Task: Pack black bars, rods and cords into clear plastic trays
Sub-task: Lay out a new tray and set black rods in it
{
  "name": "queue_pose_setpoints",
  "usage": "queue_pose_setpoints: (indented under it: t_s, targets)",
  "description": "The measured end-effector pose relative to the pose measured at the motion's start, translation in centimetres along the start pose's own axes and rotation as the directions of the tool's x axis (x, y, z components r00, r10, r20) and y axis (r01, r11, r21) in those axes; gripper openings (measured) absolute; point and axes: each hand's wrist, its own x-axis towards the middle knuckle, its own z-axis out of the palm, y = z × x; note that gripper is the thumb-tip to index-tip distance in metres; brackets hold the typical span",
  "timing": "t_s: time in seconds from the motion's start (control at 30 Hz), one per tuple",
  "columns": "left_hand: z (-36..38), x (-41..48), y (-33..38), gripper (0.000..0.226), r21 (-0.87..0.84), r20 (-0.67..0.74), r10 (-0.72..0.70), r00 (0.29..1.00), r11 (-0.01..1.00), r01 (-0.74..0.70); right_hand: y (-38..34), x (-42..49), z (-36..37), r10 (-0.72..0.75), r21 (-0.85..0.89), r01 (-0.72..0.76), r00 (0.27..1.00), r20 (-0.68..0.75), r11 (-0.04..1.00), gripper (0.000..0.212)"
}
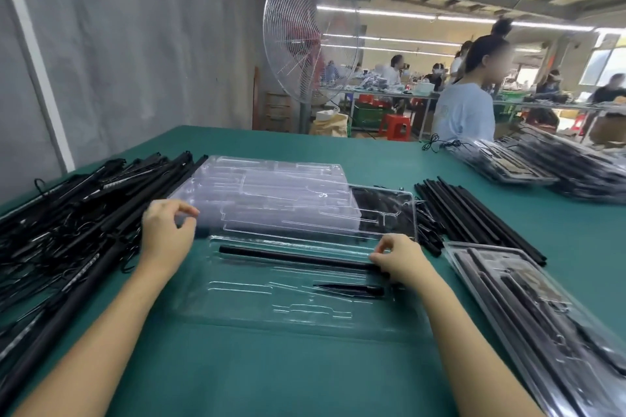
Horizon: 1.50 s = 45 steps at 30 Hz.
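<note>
R hand pinches end of long black rod lying in flat clear plastic tray; L hand fingers curled by stack of clear trays, grip unclear.

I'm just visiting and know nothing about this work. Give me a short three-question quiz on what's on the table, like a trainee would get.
1. True or false: the long black rod lies in the clear tray in front of the person.
2. The right hand touches: A) the rod's end, B) scissors, C) a cup?
3. How many black pieces lie in that tray?
Key: 1 true; 2 A; 3 two, the rod and a short pointed piece.
</note>
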Motion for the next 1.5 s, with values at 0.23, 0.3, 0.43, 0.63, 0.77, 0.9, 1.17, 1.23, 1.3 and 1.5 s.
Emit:
queue_pose_setpoints:
  t_s: [0.23,0.3,0.43,0.63,0.77,0.9,1.17,1.23,1.3,1.5]
  targets:
    - [-5.0,4.7,-11.8,0.049,0.686,0.134,-0.31,0.941,0.715,0.138,0.5,0.4,0.3,0.047,0.073,-0.048,0.999,0.022,0.996,0.017]
    - [-5.6,4.7,-14.2,0.043,0.753,0.204,-0.303,0.931,0.656,0.048,0.5,0.5,0.4,0.052,0.072,-0.053,0.998,0.029,0.996,0.017]
    - [-5.6,4.9,-13.5,0.032,0.822,0.237,-0.172,0.956,0.561,-0.103,0.6,0.6,0.3,0.059,0.104,-0.062,0.998,0.032,0.993,0.017]
    - [-5.5,3.8,-9.5,0.08,0.903,0.146,-0.353,0.924,0.429,0.021,1.0,0.6,0.4,0.067,0.107,-0.068,0.998,0.018,0.992,0.015]
    - [-6.0,4.5,-7.9,0.046,0.906,0.224,-0.529,0.819,0.423,0.026,0.9,0.6,0.5,0.068,0.114,-0.069,0.998,0.013,0.991,0.016]
    - [-6.6,5.0,-6.6,0.018,0.863,0.264,-0.463,0.846,0.505,0.006,0.9,0.6,0.3,0.065,0.125,-0.068,0.998,0.026,0.99,0.013]
    - [-11.2,6.9,8.1,0.016,0.208,0.324,-0.003,0.946,0.976,-0.067,-1.0,0.3,-0.1,0.057,-0.003,-0.057,0.998,-0.022,0.998,0.012]
    - [-12.2,5.6,13.5,0.018,-0.222,0.472,0.025,0.881,0.971,0.091,-3.0,-0.4,-0.7,-0.022,0.086,0.029,0.996,-0.089,0.996,0.016]
    - [-12.1,5.0,17.4,0.019,-0.471,0.504,0.102,0.858,0.865,0.174,-5.8,-1.7,-1.5,-0.149,0.363,0.133,0.989,0.016,0.922,0.022]
    - [-8.5,5.0,22.2,0.018,-0.703,0.286,-0.043,0.957,0.67,0.24,-10.0,-6.0,-2.9,-0.799,0.891,-0.191,0.396,0.453,0.411,0.097]
